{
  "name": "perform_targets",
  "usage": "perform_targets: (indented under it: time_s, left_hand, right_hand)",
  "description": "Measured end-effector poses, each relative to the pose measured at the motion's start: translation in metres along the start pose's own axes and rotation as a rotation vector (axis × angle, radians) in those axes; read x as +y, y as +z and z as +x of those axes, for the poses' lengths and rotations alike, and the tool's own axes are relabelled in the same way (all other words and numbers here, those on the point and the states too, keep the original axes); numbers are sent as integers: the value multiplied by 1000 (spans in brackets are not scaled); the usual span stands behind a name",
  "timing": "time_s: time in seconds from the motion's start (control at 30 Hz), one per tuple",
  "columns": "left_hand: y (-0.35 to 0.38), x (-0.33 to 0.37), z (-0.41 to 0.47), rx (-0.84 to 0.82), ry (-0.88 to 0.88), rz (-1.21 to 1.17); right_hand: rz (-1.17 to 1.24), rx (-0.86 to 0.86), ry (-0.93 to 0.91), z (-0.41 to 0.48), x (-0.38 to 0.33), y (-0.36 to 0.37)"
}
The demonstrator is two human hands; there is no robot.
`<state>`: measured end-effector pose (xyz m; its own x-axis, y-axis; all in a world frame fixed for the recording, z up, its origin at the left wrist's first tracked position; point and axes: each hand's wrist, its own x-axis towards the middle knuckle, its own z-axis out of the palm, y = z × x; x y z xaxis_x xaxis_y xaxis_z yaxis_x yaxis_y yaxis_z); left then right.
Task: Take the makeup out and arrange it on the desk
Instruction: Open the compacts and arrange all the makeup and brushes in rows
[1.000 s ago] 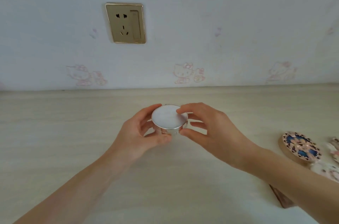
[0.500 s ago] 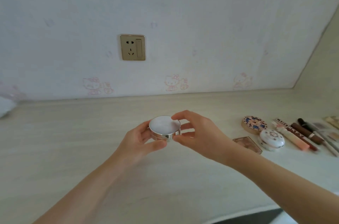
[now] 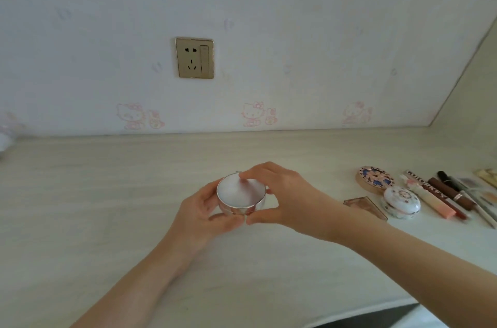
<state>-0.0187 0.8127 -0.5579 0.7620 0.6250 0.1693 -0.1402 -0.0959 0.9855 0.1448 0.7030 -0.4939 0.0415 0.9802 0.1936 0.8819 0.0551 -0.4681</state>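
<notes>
Silver compact [image 3: 240, 194] is still in the same two-handed grip as a second ago; the only change is that the view has swung right, so the laid-out row shows: patterned compact [image 3: 375, 180], white floral case [image 3: 402, 202], pink palette [image 3: 365, 205], tubes [image 3: 441, 196]; my read: this piece is not placed yet. Left hand [image 3: 204, 216] curls round its left wall; right hand [image 3: 285, 198] pinches it, forefinger on the lid, thumb at the front; it sits mid-desk [image 3: 94, 193], well apart from the row; can't tell if it touches the desk.

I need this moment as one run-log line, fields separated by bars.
left hand: grips silver compact | right hand: pinches silver compact | position: over desk centre | other makeup: lying on desk, right side
</notes>
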Motion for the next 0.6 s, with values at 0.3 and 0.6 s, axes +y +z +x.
perform_targets:
  time_s: [0.3,0.6]
  left_hand:
    - [2,1,-1,0,27,22]
    - [2,0,-1,26,22,49]
  right_hand:
    - [4,-99,90,3,-2,-10]
    - [36,-100,131,6,-4,-8]
